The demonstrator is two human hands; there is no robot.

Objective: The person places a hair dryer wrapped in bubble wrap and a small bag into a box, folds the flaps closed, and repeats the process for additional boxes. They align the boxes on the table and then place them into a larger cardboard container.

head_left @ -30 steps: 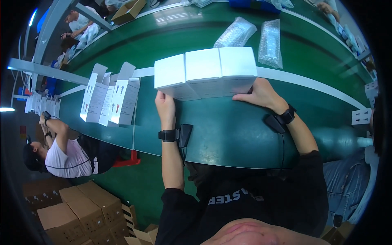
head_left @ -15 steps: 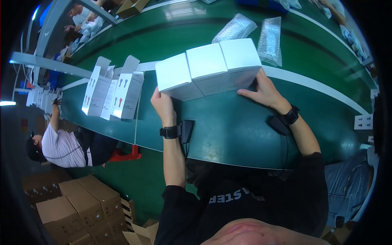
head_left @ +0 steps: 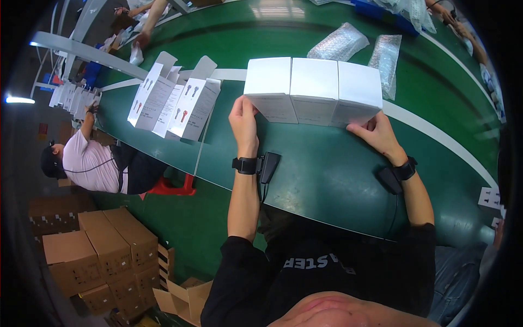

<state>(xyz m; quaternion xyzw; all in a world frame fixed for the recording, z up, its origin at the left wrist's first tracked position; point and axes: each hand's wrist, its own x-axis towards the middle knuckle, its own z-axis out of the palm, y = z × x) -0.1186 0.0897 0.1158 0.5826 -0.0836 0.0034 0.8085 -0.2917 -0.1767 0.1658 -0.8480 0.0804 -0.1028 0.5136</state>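
Three white cartons stand side by side in a row on the green table in front of me, the left carton [head_left: 267, 76], the middle carton [head_left: 314, 79] and the right carton [head_left: 358, 84] pressed against one another. At the row's left end, my left hand [head_left: 243, 122] grips the lower corner with curled fingers. My right hand [head_left: 376, 135] clasps the opposite end, its thumb along the near face and its other fingers partly hidden behind the carton. Each wrist wears a black strap with a small black device.
Open-flapped white boxes [head_left: 173, 103] with earphone pictures stand to the left. Bubble-wrapped packs [head_left: 339, 42] lie beyond the row on the green surface past a white strip. A co-worker [head_left: 90, 163] sits at far left; brown cartons [head_left: 103, 250] are stacked on the floor. A socket panel [head_left: 488, 198] is at right.
The row of cartons now sits straighter, its left end farther from me. Both hands stay at its ends. My view has shifted, so the surroundings appear displaced.
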